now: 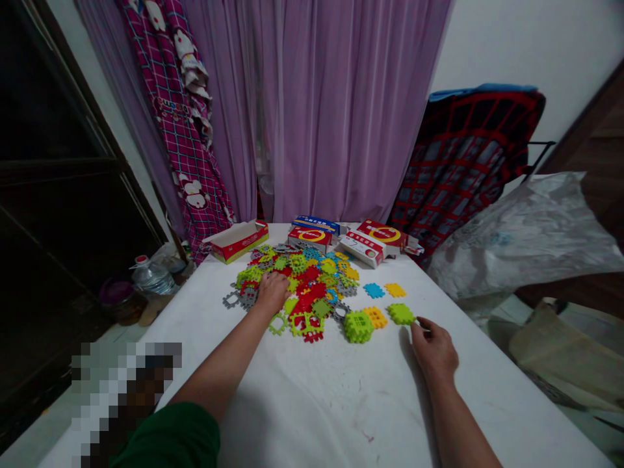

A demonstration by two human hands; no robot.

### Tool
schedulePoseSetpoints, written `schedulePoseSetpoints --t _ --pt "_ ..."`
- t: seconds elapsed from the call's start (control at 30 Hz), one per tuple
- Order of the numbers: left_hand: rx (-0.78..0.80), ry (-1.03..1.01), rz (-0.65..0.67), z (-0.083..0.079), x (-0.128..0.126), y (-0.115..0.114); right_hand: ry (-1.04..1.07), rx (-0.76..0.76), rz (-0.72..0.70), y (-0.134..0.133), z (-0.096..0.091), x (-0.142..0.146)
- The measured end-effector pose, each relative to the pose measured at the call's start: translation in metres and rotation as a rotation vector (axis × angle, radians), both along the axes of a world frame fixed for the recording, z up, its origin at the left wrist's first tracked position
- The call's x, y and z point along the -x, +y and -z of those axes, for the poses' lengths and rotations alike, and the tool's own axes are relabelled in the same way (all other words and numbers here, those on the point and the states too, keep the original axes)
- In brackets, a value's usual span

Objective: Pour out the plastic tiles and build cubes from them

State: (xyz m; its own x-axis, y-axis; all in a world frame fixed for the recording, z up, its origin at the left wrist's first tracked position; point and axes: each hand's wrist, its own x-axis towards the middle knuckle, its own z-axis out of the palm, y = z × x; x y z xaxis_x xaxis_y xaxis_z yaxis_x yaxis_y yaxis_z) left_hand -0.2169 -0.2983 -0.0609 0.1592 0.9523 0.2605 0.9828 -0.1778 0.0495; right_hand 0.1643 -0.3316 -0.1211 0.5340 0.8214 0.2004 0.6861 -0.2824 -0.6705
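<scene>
My left hand (pixel 273 291) rests on the left side of a heap of flat plastic interlocking building pieces with notched edges; its fingers are spread over the pieces and the tips are partly hidden. Red pieces (pixel 310 298) and grey ones lie beside it. My right hand (pixel 435 348) is at the right, thumb and forefinger pinched at the edge of a lime-green building piece (pixel 401 314). Left of that lie a stack of green window-patterned pieces (pixel 358 327) and a yellow window piece (pixel 376 318). A blue piece (pixel 374 290) and a yellow piece (pixel 394 290) lie just behind.
Along the table's back stand an opened red box (pixel 240 242), a blue box (pixel 316 225) and several red and white boxes (pixel 363 247). The white table (pixel 312 403) narrows toward the curtain (pixel 336 110). A plastic bag (pixel 521 240) hangs at the right; a water bottle (pixel 153 277) stands at the left.
</scene>
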Motion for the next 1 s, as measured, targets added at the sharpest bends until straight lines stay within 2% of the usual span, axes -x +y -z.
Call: schedulePoseSetpoints --t 0.13,0.27,0.33,0.4,0.5,0.6,0.7,0.8,1.0 --pt "-0.029 0.035 0.005 -0.002 0.001 0.001 0.004 0.004 0.005 0.0 0.0 0.0" --pt "-0.094 -0.095 -0.054 -0.003 0.007 -0.008 0.039 -0.019 0.011 0.0 -0.001 0.001" --pt "-0.141 -0.273 -0.131 -0.003 0.008 -0.014 0.06 -0.066 0.027 -0.001 -0.001 0.002" --pt "-0.141 -0.557 -0.206 -0.003 0.004 -0.021 0.067 -0.138 0.038 -0.003 -0.002 0.003" --pt "0.022 -1.056 -0.251 -0.002 -0.01 -0.03 0.031 -0.285 -0.017 -0.007 -0.007 0.011" --pt "0.236 -1.36 -0.235 -0.002 -0.033 -0.04 -0.043 -0.422 -0.187 -0.014 -0.015 0.028" --pt "0.392 -1.456 -0.187 -0.004 -0.057 -0.049 -0.128 -0.456 -0.345 -0.025 -0.021 0.051" --pt "0.456 -1.497 -0.142 -0.006 -0.081 -0.057 -0.214 -0.452 -0.462 -0.036 -0.023 0.072" --pt "0.547 -1.472 -0.191 -0.009 -0.113 -0.063 -0.304 -0.357 -0.524 -0.041 -0.02 0.081"
